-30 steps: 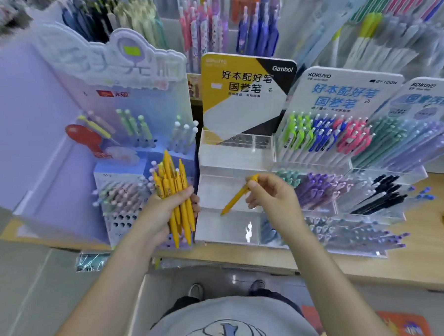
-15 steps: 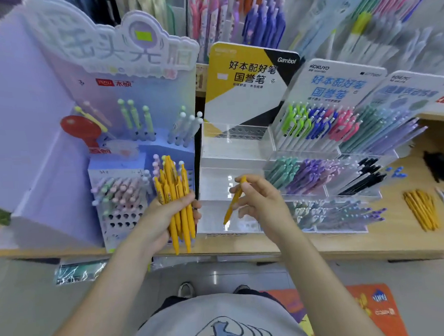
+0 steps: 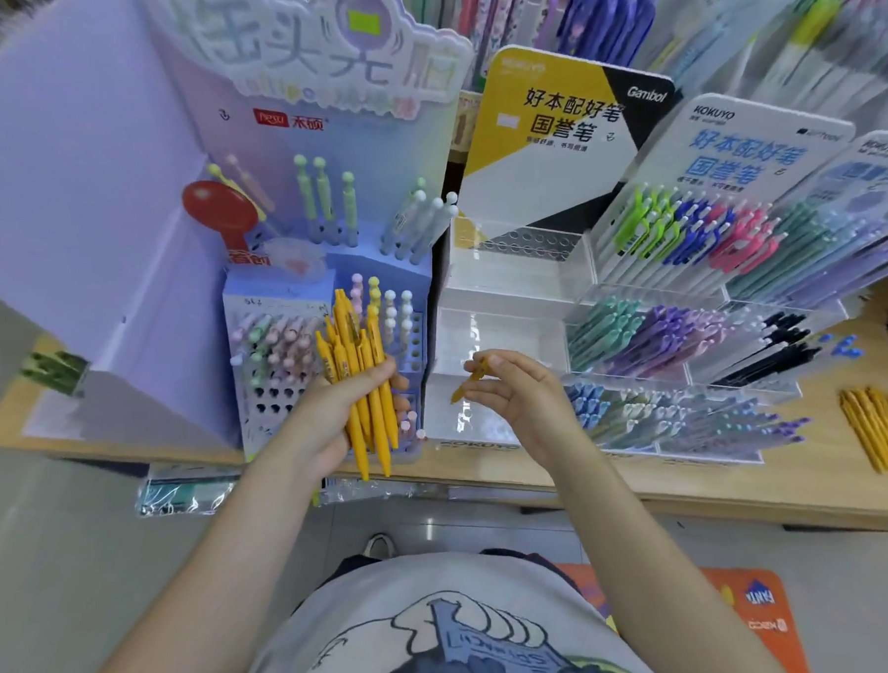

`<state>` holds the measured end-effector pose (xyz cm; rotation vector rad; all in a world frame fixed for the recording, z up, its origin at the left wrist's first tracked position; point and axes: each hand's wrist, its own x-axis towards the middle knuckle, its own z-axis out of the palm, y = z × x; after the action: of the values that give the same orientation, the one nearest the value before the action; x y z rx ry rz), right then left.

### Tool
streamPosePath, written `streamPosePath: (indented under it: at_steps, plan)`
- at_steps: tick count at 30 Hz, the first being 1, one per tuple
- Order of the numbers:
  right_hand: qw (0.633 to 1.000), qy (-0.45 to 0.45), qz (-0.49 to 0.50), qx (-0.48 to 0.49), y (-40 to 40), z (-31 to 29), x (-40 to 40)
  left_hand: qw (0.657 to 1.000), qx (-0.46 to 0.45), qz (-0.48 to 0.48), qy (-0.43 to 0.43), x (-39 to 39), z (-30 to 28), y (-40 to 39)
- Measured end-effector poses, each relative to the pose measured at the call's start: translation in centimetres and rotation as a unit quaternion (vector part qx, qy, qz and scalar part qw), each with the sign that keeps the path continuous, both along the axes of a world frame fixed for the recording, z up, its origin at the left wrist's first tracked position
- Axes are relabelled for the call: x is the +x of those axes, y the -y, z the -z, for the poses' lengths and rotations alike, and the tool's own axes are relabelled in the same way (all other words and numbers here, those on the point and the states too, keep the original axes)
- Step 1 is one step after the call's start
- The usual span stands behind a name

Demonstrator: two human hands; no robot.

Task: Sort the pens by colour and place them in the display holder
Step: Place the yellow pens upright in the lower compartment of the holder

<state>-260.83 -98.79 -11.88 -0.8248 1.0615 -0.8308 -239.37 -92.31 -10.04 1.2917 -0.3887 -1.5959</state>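
The left hand [image 3: 328,419] wraps its curled fingers round a bunch of yellow pens [image 3: 360,376], tips pointing down. The right hand [image 3: 525,399] pinches one yellow pen [image 3: 469,381] between thumb and fingertips (the other fingers are loosely bent) just in front of the clear holder [image 3: 488,334].

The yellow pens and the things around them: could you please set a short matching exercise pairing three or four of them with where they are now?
Things:
1. bundle of yellow pens
2. single yellow pen
3. loose yellow pens
4. black pens

Places:
A. lying on the wooden counter at the right
B. gripped in the left hand
C. in a clear compartment of the display holder
D. pinched in the right hand

Pairs: 1-B, 2-D, 3-A, 4-C
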Motion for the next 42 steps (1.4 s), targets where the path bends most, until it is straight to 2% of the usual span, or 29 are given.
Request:
streamPosePath:
  at_steps: [7, 15, 24, 31, 35, 39, 42]
  plan:
    - [0.999, 0.010, -0.032, 0.004, -0.3, 1.9, 0.5, 1.000, -0.006, 0.005, 0.010, 0.4, 0.5, -0.6]
    - [0.999, -0.005, -0.041, 0.014, -0.6, 3.6, 0.1, 1.000, -0.017, -0.001, -0.021, 0.4, 1.1, -1.3]
    - [0.988, -0.129, 0.003, -0.083, -0.5, 3.2, 1.8, 1.000, -0.018, 0.000, -0.020, -0.2, 1.6, -1.3]
    - [0.964, -0.229, -0.011, -0.133, 0.8, 3.9, 3.3, 0.999, -0.023, 0.002, -0.034, -0.4, 1.0, -1.4]
    - [0.928, -0.309, -0.035, -0.204, 0.7, 4.3, 3.5, 0.998, -0.033, 0.027, -0.044, -0.3, 0.8, -1.4]
    - [0.838, -0.426, -0.072, -0.334, 1.1, 4.3, 3.4, 0.998, -0.038, 0.039, -0.037, -0.2, 0.8, -1.2]
    - [0.822, -0.455, -0.091, -0.330, 1.5, 3.9, 3.6, 0.998, -0.039, 0.038, -0.035, -0.2, 0.8, -1.0]
